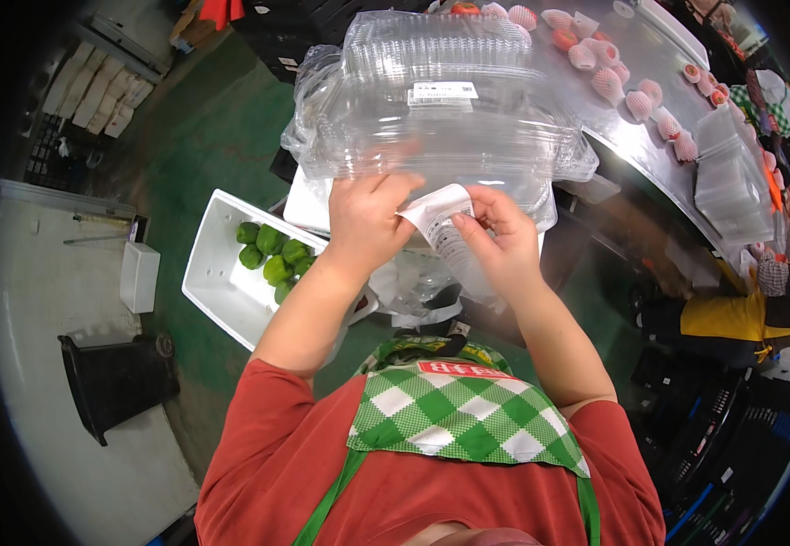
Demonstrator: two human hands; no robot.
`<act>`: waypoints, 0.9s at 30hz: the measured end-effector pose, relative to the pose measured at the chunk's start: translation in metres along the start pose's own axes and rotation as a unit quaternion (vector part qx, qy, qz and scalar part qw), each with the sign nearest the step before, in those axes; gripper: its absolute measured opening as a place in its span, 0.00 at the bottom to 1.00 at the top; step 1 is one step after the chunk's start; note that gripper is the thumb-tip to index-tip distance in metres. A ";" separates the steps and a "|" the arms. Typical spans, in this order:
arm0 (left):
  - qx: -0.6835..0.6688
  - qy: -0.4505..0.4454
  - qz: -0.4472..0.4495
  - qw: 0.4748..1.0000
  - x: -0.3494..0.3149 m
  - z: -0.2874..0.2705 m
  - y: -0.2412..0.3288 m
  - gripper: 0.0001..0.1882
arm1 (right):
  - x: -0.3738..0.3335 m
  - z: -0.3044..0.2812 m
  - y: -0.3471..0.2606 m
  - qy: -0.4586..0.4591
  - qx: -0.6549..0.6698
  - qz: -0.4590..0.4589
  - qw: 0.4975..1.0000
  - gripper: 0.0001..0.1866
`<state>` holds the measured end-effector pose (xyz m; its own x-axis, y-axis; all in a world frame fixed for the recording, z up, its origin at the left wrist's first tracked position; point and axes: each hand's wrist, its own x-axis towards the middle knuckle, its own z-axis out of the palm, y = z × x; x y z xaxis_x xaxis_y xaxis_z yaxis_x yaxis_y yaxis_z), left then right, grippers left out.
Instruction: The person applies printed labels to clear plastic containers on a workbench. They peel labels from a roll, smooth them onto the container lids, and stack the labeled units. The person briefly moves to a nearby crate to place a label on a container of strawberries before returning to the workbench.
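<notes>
A strip of white printed labels (449, 223) hangs between my hands, its lower end trailing down in front of me. My right hand (504, 241) pinches it between thumb and fingers. The fingers of my left hand (367, 218) are curled and slightly blurred, closed at the strip's left corner. Just beyond both hands is a stack of clear plastic clamshell boxes (495, 123), partly wrapped in thin film. A white label (443, 91) is stuck on top of one box. Beneath the stack shows a white foam box (306, 205).
At my left a white foam box (213, 237) holds several green peppers (272, 241). Fruit in pink foam nets (607, 84) and clear trays (729, 177) cover the steel table (577, 105) at right. A co-worker (731, 314) stands far right. A black bin (117, 387) lies left.
</notes>
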<state>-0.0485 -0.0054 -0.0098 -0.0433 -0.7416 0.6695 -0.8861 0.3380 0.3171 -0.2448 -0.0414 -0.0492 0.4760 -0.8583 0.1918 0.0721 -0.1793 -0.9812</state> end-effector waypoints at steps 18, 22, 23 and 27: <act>-0.076 -0.027 0.079 0.994 0.001 0.000 -0.011 0.07 | 0.009 0.001 -0.023 -0.089 0.113 0.076 0.987 0.14; -0.072 -0.030 0.073 0.994 0.000 0.000 -0.009 0.07 | 0.010 -0.002 -0.022 -0.080 0.058 0.056 0.994 0.11; -0.075 -0.030 0.069 0.994 -0.001 0.001 -0.009 0.07 | 0.010 -0.002 -0.024 -0.075 0.030 0.048 0.996 0.10; -0.064 -0.039 0.067 0.995 -0.002 -0.001 -0.010 0.07 | 0.008 -0.004 -0.035 -0.019 -0.129 -0.085 0.988 0.05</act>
<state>-0.0390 -0.0066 -0.0142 -0.1976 -0.7260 0.6587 -0.8046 0.5040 0.3141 -0.2467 -0.0438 -0.0129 0.5092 -0.7875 0.3473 -0.0702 -0.4402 -0.8952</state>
